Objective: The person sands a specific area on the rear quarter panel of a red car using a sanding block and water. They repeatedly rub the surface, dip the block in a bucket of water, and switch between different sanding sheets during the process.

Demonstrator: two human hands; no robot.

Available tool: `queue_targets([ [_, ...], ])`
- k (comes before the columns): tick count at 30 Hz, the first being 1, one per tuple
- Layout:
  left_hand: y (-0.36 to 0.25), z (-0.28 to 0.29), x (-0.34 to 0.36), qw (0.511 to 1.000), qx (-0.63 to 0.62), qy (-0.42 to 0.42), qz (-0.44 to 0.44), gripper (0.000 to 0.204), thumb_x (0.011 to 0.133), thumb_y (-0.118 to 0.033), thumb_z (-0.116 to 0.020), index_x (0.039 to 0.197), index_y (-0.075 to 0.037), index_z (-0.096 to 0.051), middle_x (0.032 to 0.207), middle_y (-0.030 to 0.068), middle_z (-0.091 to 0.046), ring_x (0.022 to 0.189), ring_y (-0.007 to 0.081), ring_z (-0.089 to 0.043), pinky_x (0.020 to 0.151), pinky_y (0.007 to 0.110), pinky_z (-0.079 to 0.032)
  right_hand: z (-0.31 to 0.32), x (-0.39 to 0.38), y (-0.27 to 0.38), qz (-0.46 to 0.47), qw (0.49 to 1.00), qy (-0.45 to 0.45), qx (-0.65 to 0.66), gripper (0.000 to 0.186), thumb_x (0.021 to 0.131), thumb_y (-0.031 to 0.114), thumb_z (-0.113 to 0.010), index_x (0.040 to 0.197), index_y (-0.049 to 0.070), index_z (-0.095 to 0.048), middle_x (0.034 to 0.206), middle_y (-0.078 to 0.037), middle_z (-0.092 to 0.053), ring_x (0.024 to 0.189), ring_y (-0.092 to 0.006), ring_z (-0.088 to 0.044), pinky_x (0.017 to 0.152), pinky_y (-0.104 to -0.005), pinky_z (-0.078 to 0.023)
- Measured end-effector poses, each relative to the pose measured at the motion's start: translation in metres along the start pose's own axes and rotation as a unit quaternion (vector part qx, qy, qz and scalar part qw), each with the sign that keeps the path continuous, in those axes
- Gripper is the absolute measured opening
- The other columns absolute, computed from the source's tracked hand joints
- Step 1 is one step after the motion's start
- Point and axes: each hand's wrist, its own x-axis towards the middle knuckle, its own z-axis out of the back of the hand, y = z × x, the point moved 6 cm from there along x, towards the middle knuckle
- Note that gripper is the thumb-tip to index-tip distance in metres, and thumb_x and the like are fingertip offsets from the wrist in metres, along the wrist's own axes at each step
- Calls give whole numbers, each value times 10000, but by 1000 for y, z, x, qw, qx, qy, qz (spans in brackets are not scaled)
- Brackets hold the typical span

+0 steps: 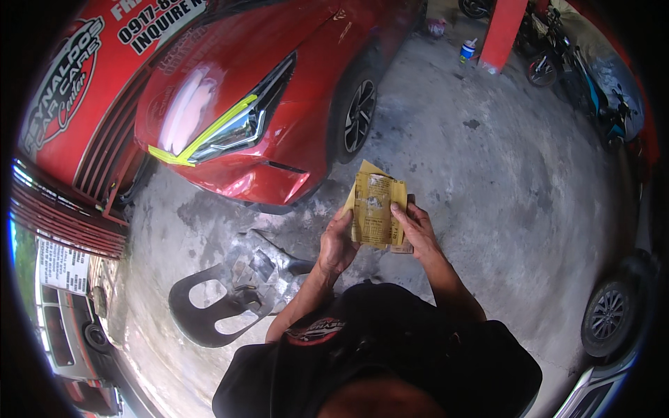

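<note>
As everything is seen from the head camera, a folded yellow-brown sheet with print on its face is held out in front of the torso, above the concrete floor. Its left edge is gripped by the left hand, and its right edge is pinned under the thumb of the right hand; the hands are kept apart by the width of the sheet. By its look, the sheet may be sandpaper seen from the back, though the print is too small to be made out. A pointed corner is raised at its top.

Beyond the hands, a red car is parked. Its headlight is edged with yellow tape, and beside the tape a pale patch is borne by the bodywork. To the left of the sheet, a dark piece with two openings is laid on the floor. Farther off, a blue-and-white tub is placed near a red pillar, beside which motorcycles are parked.
</note>
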Motion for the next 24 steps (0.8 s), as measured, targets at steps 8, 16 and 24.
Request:
queue_targets([
  [8, 11, 10, -32, 974, -69, 189, 107, 697, 980, -360, -560, 1535, 16, -365, 1423, 201, -551, 1275, 316, -587, 1091, 466, -478, 14, -10, -3, 52, 998, 12, 22, 115, 938, 92, -762, 1021, 17, -733, 903, 12, -718, 809, -41, -620, 717, -234, -516],
  [16, 7, 26, -8, 972, 228, 29, 53, 481, 1105, -420, -467, 1395, -40, -527, 1278, 82, -641, 1128, 181, -655, 956, 386, -574, 10, -20, 30, 105, 979, 31, -174, 138, 916, 127, -783, 967, 0, -764, 940, -42, -704, 869, -95, -632, 747, -267, -523],
  [24, 27, 30, -19, 988, 151, -5, 42, 463, 1106, -399, -476, 1409, -53, -529, 1332, 105, -627, 1164, 202, -645, 1003, 390, -550, -2, -17, 26, 183, 965, 47, -180, 165, 940, 89, -759, 1051, -33, -764, 1108, -72, -660, 1002, -143, -618, 854, -307, -518],
])
